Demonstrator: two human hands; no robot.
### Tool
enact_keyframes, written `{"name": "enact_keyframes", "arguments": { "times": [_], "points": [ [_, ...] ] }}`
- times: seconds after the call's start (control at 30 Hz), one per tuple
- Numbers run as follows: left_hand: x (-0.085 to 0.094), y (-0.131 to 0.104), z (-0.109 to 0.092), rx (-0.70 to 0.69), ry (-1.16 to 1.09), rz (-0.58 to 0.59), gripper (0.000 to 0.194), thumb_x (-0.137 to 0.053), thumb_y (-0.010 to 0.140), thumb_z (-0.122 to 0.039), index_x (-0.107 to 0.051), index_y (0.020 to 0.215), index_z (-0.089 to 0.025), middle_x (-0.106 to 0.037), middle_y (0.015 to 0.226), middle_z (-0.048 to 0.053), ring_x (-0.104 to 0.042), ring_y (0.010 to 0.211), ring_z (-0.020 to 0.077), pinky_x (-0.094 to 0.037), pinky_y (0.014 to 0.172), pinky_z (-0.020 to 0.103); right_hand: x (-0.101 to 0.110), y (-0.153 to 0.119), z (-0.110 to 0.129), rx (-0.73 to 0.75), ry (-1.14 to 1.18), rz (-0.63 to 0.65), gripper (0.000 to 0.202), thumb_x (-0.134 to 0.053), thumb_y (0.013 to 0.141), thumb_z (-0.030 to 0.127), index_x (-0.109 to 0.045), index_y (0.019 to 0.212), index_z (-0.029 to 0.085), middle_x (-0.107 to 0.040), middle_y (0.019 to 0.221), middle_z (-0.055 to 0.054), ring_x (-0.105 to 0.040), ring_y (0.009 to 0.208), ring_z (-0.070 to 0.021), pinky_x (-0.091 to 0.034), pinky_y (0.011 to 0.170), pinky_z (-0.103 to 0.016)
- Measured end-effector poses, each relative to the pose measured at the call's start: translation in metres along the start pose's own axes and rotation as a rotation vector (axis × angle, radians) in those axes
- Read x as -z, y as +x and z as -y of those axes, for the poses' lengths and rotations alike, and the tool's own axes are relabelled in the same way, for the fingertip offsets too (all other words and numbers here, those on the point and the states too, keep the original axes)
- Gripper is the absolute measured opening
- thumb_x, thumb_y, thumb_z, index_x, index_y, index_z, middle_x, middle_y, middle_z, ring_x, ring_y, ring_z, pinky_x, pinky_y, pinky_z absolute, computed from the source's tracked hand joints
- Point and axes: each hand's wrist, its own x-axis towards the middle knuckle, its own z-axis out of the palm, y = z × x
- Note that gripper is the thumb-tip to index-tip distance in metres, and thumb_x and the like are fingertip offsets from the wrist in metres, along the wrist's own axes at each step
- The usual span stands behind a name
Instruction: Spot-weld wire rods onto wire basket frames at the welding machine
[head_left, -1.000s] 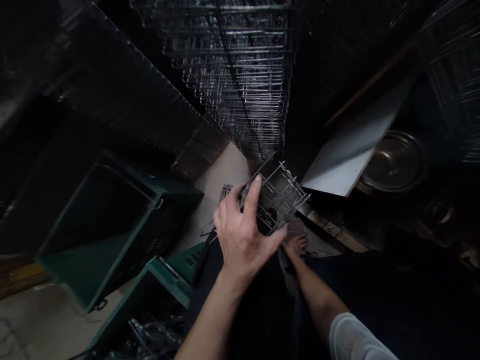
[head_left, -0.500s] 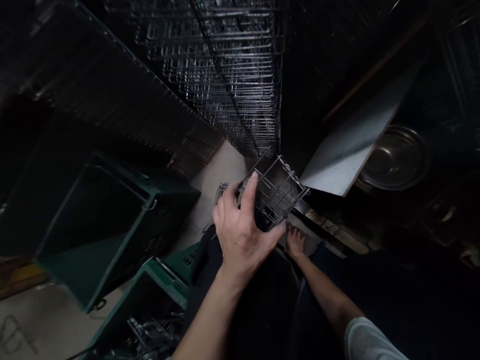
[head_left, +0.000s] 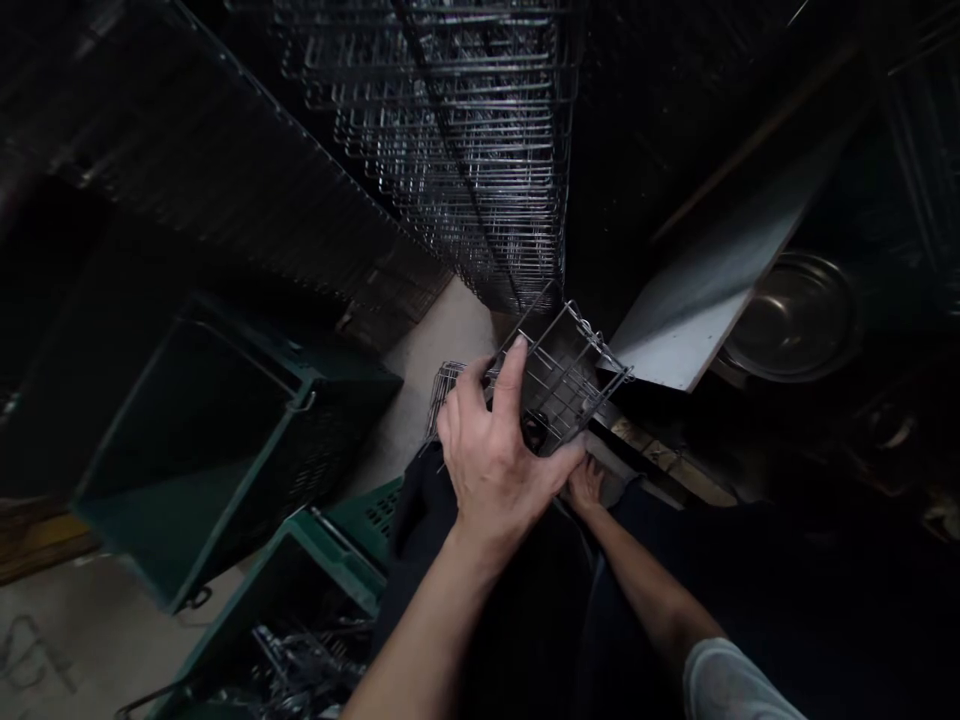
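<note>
A small wire basket (head_left: 559, 375) hangs over my lap, tilted, its hooked edge to the upper right. My left hand (head_left: 491, 445) spans its near left side, fingers curled over the wires and thumb against the lower corner. Lower and to the right, my right hand (head_left: 586, 485) is partly hidden behind that thumb and the basket's corner; whether its fingers grip anything cannot be seen. More wire mesh (head_left: 444, 395) shows just left of my left hand.
A tall stack of wire baskets (head_left: 480, 150) rises ahead. Two green crates (head_left: 247, 480) stand at left, the nearer holding metal wire pieces (head_left: 300, 665). To the right are a pale board (head_left: 690, 330) and a round metal bowl (head_left: 791, 315).
My left hand and the wire basket have shifted slightly right. The fingers remain on the wires. My right hand shows less behind the left thumb.
</note>
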Motion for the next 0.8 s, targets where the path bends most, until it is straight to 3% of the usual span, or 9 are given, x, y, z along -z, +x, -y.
{"name": "enact_keyframes", "arguments": {
  "times": [0.1,0.3,0.5,0.63,0.73,0.8],
  "points": [
    [0.0,0.001,0.001,0.006,0.019,0.022,0.095,-0.079,0.063,-0.051,-0.04,0.147,-0.026,-0.049,0.132,0.013,-0.053,0.117,0.0347,-0.044,0.099,0.051,0.001,0.003,0.006,0.009,0.011,0.01,0.097,-0.074,0.079,0.035,-0.022,0.157,0.015,-0.031,0.153,-0.023,-0.028,0.138,-0.0378,-0.025,0.108,-0.055],
    [0.0,0.003,0.004,0.041,0.044,0.041,0.097,-0.08,0.063,-0.05,-0.039,0.148,-0.026,-0.05,0.131,0.013,-0.054,0.115,0.0341,-0.044,0.098,0.05,0.006,0.003,0.009,0.0,0.014,0.016,0.107,-0.079,0.071,0.027,-0.018,0.158,0.014,-0.033,0.152,-0.024,-0.03,0.136,-0.0378,-0.027,0.107,-0.055],
    [-0.002,0.008,-0.003,0.051,0.033,0.062,0.096,-0.078,0.066,-0.053,-0.037,0.148,-0.026,-0.049,0.132,0.014,-0.052,0.117,0.0364,-0.042,0.099,0.052,0.029,-0.009,0.005,-0.014,-0.011,0.051,0.102,-0.078,0.073,0.023,-0.021,0.157,0.02,-0.027,0.157,-0.021,-0.031,0.138,-0.0377,-0.033,0.105,-0.051],
    [-0.007,0.02,-0.014,0.059,0.028,0.092,0.097,-0.079,0.066,-0.047,-0.034,0.15,-0.028,-0.047,0.135,0.015,-0.049,0.12,0.0381,-0.039,0.101,0.054,0.063,-0.048,-0.02,-0.024,-0.027,0.05,0.069,-0.07,0.086,0.028,-0.04,0.148,0.017,-0.037,0.151,-0.017,-0.04,0.133,-0.0353,-0.041,0.101,-0.046],
    [-0.012,0.024,-0.026,0.051,0.029,0.109,0.094,-0.08,0.066,-0.041,-0.036,0.148,-0.027,-0.043,0.14,0.017,-0.047,0.123,0.0395,-0.038,0.102,0.054,0.101,-0.094,-0.05,-0.016,-0.003,0.046,0.038,-0.065,0.094,0.031,-0.057,0.129,0.018,-0.055,0.133,-0.011,-0.056,0.116,-0.0267,-0.048,0.096,-0.045],
    [-0.014,0.016,-0.035,0.039,0.037,0.116,0.09,-0.081,0.066,-0.038,-0.04,0.144,-0.025,-0.041,0.142,0.019,-0.046,0.123,0.0403,-0.036,0.102,0.055,0.13,-0.13,-0.073,0.006,0.033,0.003,0.029,-0.065,0.095,0.029,-0.061,0.121,0.018,-0.06,0.124,-0.009,-0.06,0.109,-0.0242,-0.05,0.093,-0.043]
  ]
}}
